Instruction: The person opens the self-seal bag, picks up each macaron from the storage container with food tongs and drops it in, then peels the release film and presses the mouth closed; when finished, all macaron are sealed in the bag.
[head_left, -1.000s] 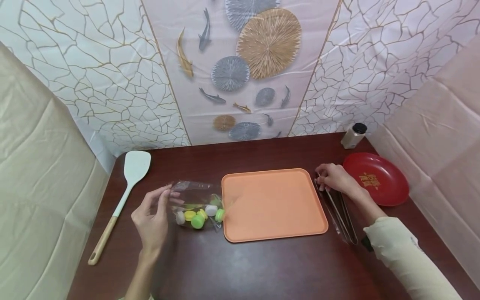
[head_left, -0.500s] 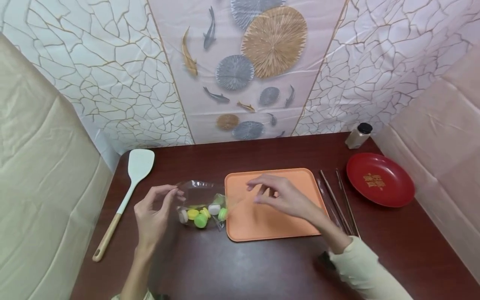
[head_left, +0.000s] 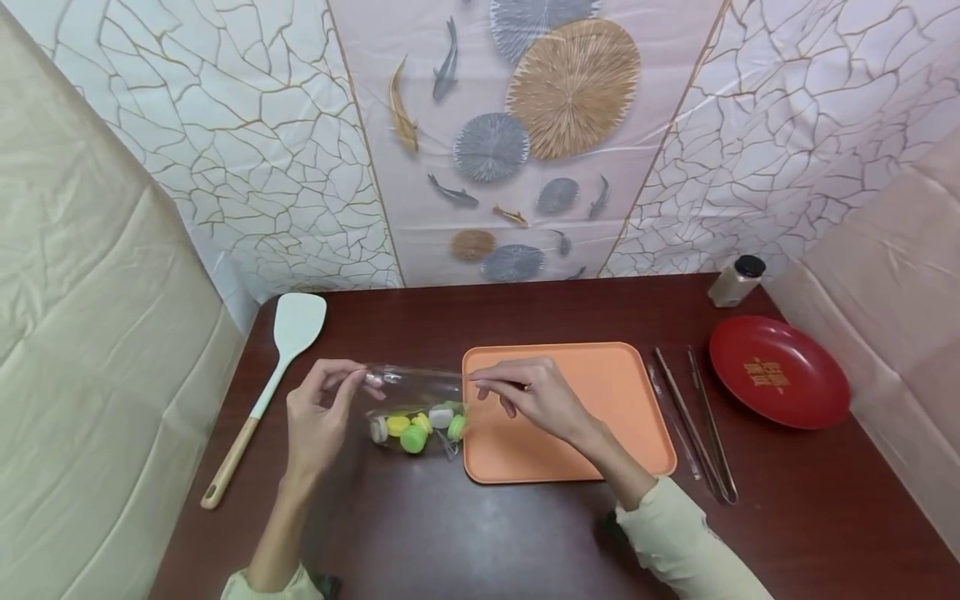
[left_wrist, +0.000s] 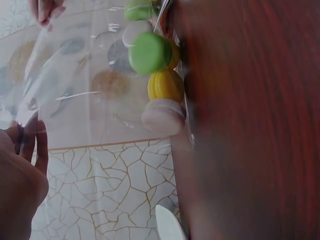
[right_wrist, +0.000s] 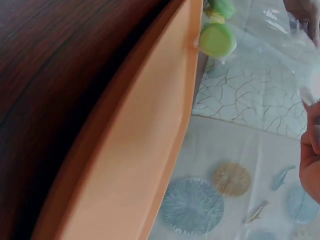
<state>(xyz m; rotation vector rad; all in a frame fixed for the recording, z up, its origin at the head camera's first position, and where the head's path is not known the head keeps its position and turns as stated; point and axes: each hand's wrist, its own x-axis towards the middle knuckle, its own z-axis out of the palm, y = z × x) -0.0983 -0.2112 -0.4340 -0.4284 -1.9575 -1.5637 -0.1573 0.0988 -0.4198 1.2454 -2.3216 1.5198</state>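
A clear plastic bag (head_left: 420, 385) stands left of the orange tray (head_left: 570, 450), with several macarons (head_left: 412, 438) in green, yellow and pale tones along its bottom. My left hand (head_left: 322, 408) pinches the bag's upper left corner between thumb and fingers. At the upper right corner, my right hand (head_left: 536, 396) pinches the film, its forearm passing over the tray. The left wrist view has the film stretched between both hands, with a green macaron (left_wrist: 150, 53) and a yellow macaron (left_wrist: 166, 86) low in it. In the right wrist view a green macaron (right_wrist: 217, 40) lies by the tray's rim.
A pale spatula (head_left: 258, 400) with a wooden handle lies at the left. Right of the tray lie metal tongs (head_left: 693, 429), then a red plate (head_left: 780, 375). Behind the plate stands a black-capped jar (head_left: 737, 282). Fabric walls enclose the table's back and sides.
My right hand has left the tongs, crossed leftward over the tray and taken the bag's right corner. The left hand keeps its pinch. The head view has shifted slightly.
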